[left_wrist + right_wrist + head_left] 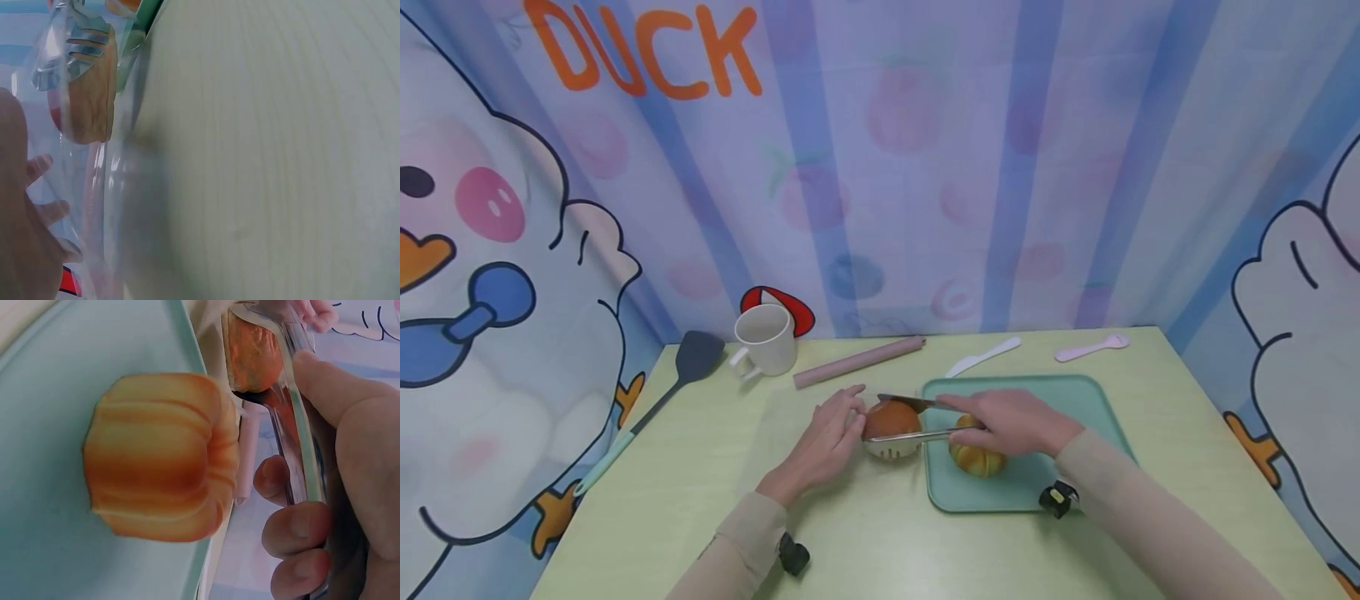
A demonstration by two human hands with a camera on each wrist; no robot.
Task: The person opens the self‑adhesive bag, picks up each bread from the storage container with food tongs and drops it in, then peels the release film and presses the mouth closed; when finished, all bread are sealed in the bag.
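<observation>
My right hand [1018, 421] grips a pair of metal tongs [301, 431], its index finger laid along one arm. Between the tongs' slotted ends is a round brown bun [891, 419]. My left hand [823, 442] is just left of the bun, holding a clear plastic bag [114, 187]. In the left wrist view the bag's film surrounds the bun and tong ends, and several fingers show spread along it. Below the tongs, a ridged golden bread roll [153, 456] sits on the green tray [1097, 400], near its left side.
Along the back of the table [640, 533] are a white mug [765, 337], a mauve rod [859, 362], a white plastic knife [985, 357] and a pink utensil [1092, 347]. A dark-headed spatula [698, 357] lies at the left. A printed curtain [910, 192] hangs behind.
</observation>
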